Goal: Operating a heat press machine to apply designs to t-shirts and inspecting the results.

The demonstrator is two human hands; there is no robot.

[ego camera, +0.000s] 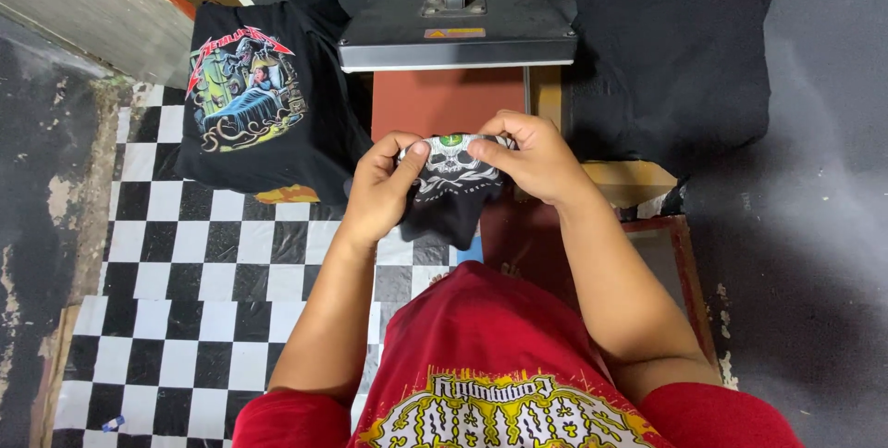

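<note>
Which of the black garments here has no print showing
The folded black pile right of the heat press shows plain black only. The black shirt on the left carries a colourful picture, and the small black cloth in both hands shows a skull design.

Bunched black skull-print garment (451, 191) hangs between both hands.

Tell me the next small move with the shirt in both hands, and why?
Probably spread the shirt onto the red platen. Both the left hand and right hand pinch its bunched top edge just in front of the platen, which lies bare under the raised press plate, and the skull print faces up.
</note>
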